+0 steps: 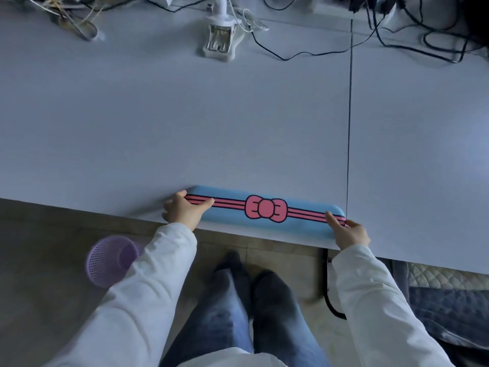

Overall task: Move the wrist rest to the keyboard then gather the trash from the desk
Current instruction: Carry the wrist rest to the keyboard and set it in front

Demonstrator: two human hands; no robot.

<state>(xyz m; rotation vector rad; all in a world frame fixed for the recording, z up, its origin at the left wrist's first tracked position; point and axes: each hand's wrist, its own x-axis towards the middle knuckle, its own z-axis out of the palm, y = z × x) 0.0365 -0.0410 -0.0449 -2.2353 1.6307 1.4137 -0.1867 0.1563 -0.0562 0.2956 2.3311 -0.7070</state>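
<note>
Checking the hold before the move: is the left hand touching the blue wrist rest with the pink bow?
Touching. The head view shows the left hand closed over the end of the blue wrist rest.

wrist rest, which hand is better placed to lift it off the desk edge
Neither alone: the left hand has a grip on one end of the wrist rest, the right hand on the other. Lift it with both.

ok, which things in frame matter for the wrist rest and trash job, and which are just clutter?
Job:
wrist rest, at the desk's near edge
left hand, gripping its left end
right hand, gripping its right end
purple mesh bin, on the floor

Lying about:
white clamp
black cables
No keyboard in view.
</note>
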